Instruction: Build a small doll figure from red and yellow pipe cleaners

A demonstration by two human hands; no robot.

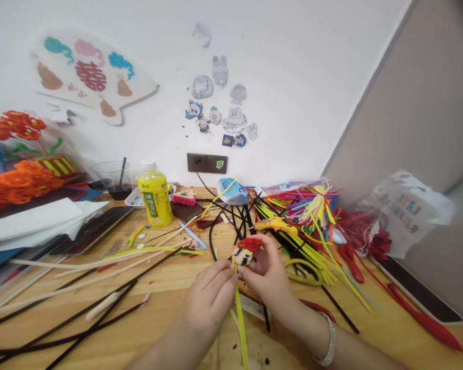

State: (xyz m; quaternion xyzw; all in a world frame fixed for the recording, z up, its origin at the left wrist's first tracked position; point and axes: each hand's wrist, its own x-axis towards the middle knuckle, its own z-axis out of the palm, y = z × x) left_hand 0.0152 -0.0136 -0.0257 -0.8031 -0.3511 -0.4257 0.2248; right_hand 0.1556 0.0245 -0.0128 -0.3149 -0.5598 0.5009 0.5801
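Over the table's near middle, both hands meet at a small pipe-cleaner figure [244, 255] with a red top and a cream body with black patches. My right hand [269, 275] grips it from the right, thumb below and fingers curled behind it. My left hand [212, 289] is closed at its lower left, fingertips pinching where yellow pipe cleaners [239, 324] join and hang toward me. The exact pinch point is partly hidden by the fingers. Beneath the hands lies a partly covered flat item with a white label [254, 308].
Loose black [100, 321] and cream pipe cleaners [81, 267] spread across the left. A yellow drink bottle [153, 198] and a plastic cup [118, 187] stand behind. Colourful pipe-cleaner bundles [312, 205] lie back right, near a plastic bag [405, 216]. Orange pipe-cleaner flowers [23, 185] are far left.
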